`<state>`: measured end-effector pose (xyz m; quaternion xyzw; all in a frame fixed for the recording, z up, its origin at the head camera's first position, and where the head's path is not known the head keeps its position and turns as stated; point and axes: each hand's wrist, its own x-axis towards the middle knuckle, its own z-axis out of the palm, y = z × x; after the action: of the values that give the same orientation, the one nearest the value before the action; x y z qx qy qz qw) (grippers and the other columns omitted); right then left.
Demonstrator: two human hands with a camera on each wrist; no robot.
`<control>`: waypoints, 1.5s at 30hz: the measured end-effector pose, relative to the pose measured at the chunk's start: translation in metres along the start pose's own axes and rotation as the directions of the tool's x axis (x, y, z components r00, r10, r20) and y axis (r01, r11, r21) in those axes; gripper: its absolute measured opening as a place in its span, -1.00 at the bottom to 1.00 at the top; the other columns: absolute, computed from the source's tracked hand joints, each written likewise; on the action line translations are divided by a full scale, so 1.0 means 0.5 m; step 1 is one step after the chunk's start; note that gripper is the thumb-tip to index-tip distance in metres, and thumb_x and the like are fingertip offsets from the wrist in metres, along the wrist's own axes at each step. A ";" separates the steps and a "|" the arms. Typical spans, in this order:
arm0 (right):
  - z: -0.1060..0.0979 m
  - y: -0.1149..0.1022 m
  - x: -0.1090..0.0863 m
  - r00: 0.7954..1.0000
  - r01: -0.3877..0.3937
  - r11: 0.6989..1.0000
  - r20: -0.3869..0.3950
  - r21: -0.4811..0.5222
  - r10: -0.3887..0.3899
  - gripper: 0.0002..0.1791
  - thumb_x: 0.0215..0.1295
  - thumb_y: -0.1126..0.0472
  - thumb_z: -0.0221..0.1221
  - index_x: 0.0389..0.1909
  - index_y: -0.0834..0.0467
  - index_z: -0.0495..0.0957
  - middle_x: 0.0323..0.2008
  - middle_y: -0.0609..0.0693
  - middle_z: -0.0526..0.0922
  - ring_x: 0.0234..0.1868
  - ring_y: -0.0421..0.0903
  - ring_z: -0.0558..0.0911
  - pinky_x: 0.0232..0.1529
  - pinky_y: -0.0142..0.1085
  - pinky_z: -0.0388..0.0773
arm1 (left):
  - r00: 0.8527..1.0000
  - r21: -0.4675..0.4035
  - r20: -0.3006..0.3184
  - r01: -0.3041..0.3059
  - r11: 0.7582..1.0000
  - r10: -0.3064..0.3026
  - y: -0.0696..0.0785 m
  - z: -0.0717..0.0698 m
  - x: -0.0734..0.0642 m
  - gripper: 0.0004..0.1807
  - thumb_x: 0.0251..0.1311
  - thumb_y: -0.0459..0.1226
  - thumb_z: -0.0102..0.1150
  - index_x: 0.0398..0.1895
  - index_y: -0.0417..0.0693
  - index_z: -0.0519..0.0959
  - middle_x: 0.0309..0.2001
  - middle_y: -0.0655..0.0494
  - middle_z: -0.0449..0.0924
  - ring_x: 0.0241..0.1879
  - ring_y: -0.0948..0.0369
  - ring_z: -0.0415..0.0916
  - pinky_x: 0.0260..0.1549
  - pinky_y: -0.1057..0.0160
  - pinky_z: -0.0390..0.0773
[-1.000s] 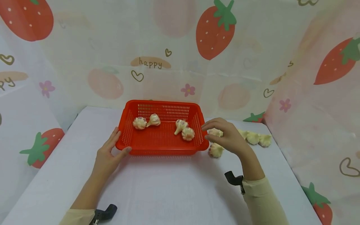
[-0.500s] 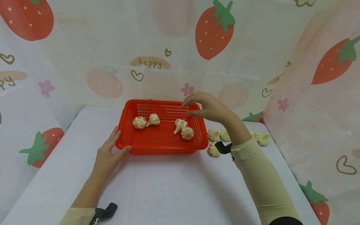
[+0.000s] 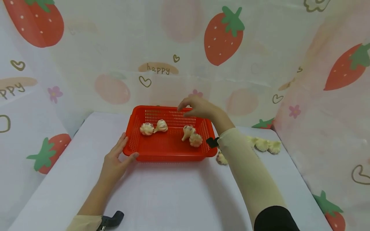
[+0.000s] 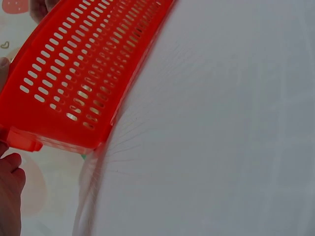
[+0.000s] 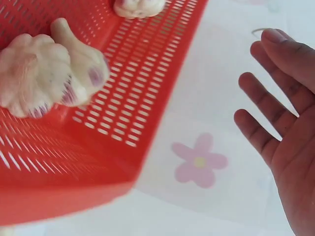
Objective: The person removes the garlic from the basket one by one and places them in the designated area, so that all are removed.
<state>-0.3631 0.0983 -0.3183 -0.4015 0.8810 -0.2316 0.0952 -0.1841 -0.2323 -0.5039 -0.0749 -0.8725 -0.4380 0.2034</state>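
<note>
Basket: the basket (image 3: 167,158) stands on the bench (image 3: 173,195), long axis running from 9 to 3 o'clock, 12 being straight away from me.
Left grip: my left grip (image 3: 112,164) holds its near left corner, at 8 o'clock, thumb on the near rim, fingers along the left wall.
Right grip: my right grip (image 3: 199,107) is empty, fingers and thumb well parted, above the far rim at the basket's 1 o'clock.
Far rim: it looks apart from my right fingers, though the gap in height is hard to judge; this grip is the nearer one.
Bulbs inside: from my right grip, the right bulbs (image 3: 195,140) lie towards 6 o'clock, the left bulbs (image 3: 146,128) towards 8.
Loose bulbs: the loose bulbs (image 3: 274,147) sit outside, at its 4 to 5 o'clock, partly behind my sleeve (image 3: 245,166).
</note>
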 end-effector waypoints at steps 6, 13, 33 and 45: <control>0.033 0.037 0.028 0.993 -0.110 0.993 0.052 0.043 0.108 -0.72 0.37 0.24 0.31 0.06 0.00 0.71 0.15 -0.07 0.66 0.26 -0.02 0.55 0.32 -0.07 0.53 | 1.000 0.003 -0.006 -0.005 1.000 0.005 0.001 0.002 0.002 -0.08 0.22 0.03 0.43 0.59 0.08 0.23 0.61 0.24 0.12 0.58 0.08 0.11 0.33 -0.19 0.39; 0.067 0.070 0.042 0.977 -0.181 0.979 0.134 0.097 0.167 -0.68 0.39 0.25 0.29 0.14 0.06 0.70 0.19 0.00 0.65 0.25 0.02 0.54 0.31 -0.11 0.54 | 1.000 -0.008 0.002 0.001 1.000 -0.001 0.003 0.001 0.000 -0.08 0.22 0.04 0.42 0.59 0.10 0.23 0.61 0.25 0.11 0.59 0.09 0.10 0.35 -0.18 0.38; 0.138 0.139 0.025 0.905 -0.385 0.893 0.285 0.232 0.316 -0.57 0.37 0.31 0.29 0.25 0.19 0.60 0.17 0.13 0.60 0.15 0.04 0.48 0.28 -0.09 0.51 | 1.000 0.005 -0.008 -0.001 1.000 0.001 0.001 0.003 -0.002 -0.09 0.22 0.03 0.42 0.60 0.17 0.21 0.61 0.27 0.11 0.58 0.13 0.10 0.31 -0.11 0.40; 0.152 0.133 0.025 0.865 -0.442 0.889 0.322 0.123 0.385 -0.43 0.13 0.13 0.52 0.21 0.01 0.66 0.12 0.01 0.54 0.17 0.02 0.44 0.19 -0.15 0.53 | 1.000 -0.010 -0.011 -0.013 1.000 0.013 -0.005 0.002 -0.002 -0.10 0.22 0.03 0.43 0.59 0.17 0.23 0.60 0.29 0.12 0.58 0.15 0.10 0.34 -0.11 0.38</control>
<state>-0.3887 0.1014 -0.4166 -0.2208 0.8964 -0.2288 0.3087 -0.1843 -0.2327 -0.5067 -0.0790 -0.8686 -0.4416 0.2106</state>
